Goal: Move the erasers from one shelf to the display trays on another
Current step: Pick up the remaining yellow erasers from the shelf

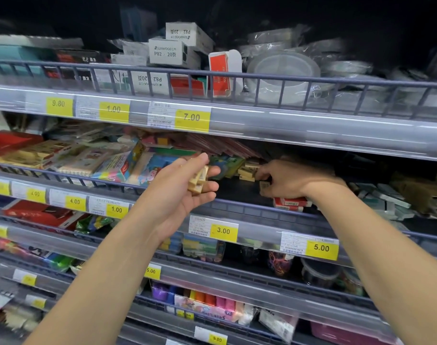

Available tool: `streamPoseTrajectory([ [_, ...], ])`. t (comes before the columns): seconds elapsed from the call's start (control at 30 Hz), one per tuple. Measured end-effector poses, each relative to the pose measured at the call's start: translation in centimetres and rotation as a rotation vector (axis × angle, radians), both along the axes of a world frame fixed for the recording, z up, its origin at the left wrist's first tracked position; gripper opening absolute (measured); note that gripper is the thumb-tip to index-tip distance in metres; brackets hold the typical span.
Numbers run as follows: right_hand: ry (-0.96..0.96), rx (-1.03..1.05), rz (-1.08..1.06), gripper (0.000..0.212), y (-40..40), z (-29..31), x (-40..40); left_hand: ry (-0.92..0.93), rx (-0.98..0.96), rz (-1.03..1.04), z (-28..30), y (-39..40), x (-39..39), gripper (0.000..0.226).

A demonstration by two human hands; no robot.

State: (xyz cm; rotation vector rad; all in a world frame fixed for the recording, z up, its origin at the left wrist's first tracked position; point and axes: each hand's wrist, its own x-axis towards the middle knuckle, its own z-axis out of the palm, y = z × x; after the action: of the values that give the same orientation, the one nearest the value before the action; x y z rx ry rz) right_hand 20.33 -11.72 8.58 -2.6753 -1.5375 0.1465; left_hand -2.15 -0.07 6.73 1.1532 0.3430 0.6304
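A small stack of cream-yellow rectangular erasers (199, 179) lies in the upturned left hand (180, 192), pinched between thumb and curled fingers at the centre of the view. At three o'clock from it, more cream erasers with dark printed wrappers (248, 171) sit piled on the dark middle shelf (237, 191). The right hand (284, 179) reaches in just beside that pile, its fingertips curled down on one eraser (264, 185). At five o'clock from that hand lie red-and-white packets (290, 203). Yellow price tags (192, 120) line the shelf edge at twelve o'clock.
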Motion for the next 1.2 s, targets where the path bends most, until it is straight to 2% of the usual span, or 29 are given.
streamPoseTrajectory([
  [0.07,-0.018,-0.01,-0.003,0.046,0.0,-0.2,0.0,0.002,-0.006,0.001,-0.1,0.0,0.0,0.024],
  [0.13,-0.009,0.082,0.011,0.046,-0.2,-0.4,0.1,-0.011,-0.035,0.013,-0.1,-0.1,-0.1,0.027],
  [0.23,0.118,0.393,0.08,0.045,-0.5,-0.2,-1.1,-0.062,-0.121,0.018,0.0,-0.2,-0.1,0.038],
  [0.37,0.224,0.725,0.369,0.045,-0.9,-0.4,-5.6,-0.116,-0.196,-0.008,0.0,-0.8,0.2,0.041],
  [0.6,0.163,0.824,0.471,0.045,0.0,-2.1,-8.4,-0.05,-0.123,-0.037,-0.3,-0.8,0.3,0.037],
  [0.73,0.151,0.805,0.498,0.043,0.2,-2.6,-8.6,-0.003,-0.082,-0.038,-0.6,-0.5,0.1,0.038],
  [0.83,0.212,0.766,0.51,0.048,0.1,-2.0,-7.9,0.004,-0.06,-0.011,-0.8,-0.3,-0.1,0.027],
  [0.93,0.324,0.718,0.303,0.039,0.1,-0.5,-5.3,-0.022,-0.064,0.021,-0.6,0.1,-0.4,0.029],
  [1.0,0.204,0.552,0.123,0.033,0.5,0.2,-3.2,-0.033,-0.077,0.027,-0.4,0.4,-0.7,0.024],
  [1.07,0.033,0.362,0.021,0.037,1.3,0.3,-1.5,-0.035,-0.082,0.029,-0.2,0.5,-0.9,0.017],
  [1.13,-0.058,0.231,0.012,0.038,2.3,0.0,-0.9,-0.043,-0.085,0.027,0.0,0.4,-0.9,0.016],
  [1.2,-0.097,0.143,0.029,0.03,3.1,-0.4,-0.5,-0.053,-0.09,0.021,0.0,0.1,-0.9,0.018],
])
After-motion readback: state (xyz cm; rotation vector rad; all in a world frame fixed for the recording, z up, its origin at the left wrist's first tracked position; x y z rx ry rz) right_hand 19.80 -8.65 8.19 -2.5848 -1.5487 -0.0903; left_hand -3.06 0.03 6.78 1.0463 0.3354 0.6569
